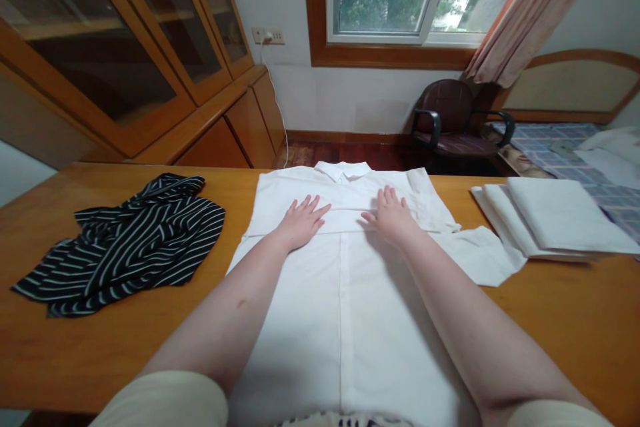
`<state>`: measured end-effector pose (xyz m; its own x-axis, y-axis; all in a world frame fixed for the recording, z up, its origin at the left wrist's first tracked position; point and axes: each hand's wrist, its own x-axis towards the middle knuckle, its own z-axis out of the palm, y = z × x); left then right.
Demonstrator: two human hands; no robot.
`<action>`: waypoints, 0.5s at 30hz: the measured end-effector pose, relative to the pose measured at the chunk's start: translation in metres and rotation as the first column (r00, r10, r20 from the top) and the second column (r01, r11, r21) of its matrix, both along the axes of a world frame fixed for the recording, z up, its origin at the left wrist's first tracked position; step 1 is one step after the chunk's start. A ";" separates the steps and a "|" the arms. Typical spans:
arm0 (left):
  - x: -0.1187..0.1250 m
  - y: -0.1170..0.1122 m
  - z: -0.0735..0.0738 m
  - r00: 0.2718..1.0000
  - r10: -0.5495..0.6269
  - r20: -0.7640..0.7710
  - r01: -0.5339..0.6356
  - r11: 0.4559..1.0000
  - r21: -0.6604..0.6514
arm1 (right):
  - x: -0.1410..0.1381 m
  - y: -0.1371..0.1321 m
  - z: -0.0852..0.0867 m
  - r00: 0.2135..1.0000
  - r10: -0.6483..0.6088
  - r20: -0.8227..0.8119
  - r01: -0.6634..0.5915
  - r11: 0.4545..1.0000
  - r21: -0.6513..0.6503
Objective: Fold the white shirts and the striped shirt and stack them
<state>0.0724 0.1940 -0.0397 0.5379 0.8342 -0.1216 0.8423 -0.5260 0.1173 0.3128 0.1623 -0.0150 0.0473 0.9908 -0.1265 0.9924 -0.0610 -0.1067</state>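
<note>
A white shirt [310, 320] lies front up on the wooden table, its collar toward the far edge and its hem toward me. Across the chest runs a horizontal fold or sleeve edge. My left hand [301, 221] rests flat on the shirt's upper left part, fingers spread. On the upper right part lies my right hand [393, 215], also flat, with its thumb apart from the fingers. Neither hand grips anything. One sleeve end [483, 253] sticks out to the right over the table.
A black garment with white stripes [145, 247] lies crumpled at the left of the table [210, 307]. Folded white cloths [565, 217] are stacked at the right. Beyond the table stand a glass-door cabinet [185, 100], a chair [450, 117] and a bed [545, 147].
</note>
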 end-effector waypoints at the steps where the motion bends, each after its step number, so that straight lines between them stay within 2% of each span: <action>1: -0.001 0.001 -0.001 1.000 -0.014 0.012 0.014 1.000 0.004 | -0.008 0.006 0.002 0.996 0.081 -0.033 -0.080 0.996 0.037; 5: -0.003 0.003 -0.003 0.997 -0.043 0.059 0.043 0.999 0.006 | -0.046 0.027 0.001 0.953 0.280 -0.113 -0.271 0.958 0.091; 9: -0.004 0.005 -0.003 0.994 -0.068 0.082 0.069 0.998 -0.002 | -0.072 0.027 -0.014 0.916 0.377 -0.140 -0.376 0.926 0.031; 12: -0.004 0.004 0.000 0.991 -0.101 0.083 0.101 0.995 0.000 | -0.073 0.015 -0.021 0.919 0.376 -0.121 -0.377 0.926 0.013; 15: -0.004 0.004 0.003 0.993 -0.083 0.079 0.085 0.996 -0.028 | -0.054 0.002 -0.022 0.938 0.334 -0.091 -0.338 0.941 -0.024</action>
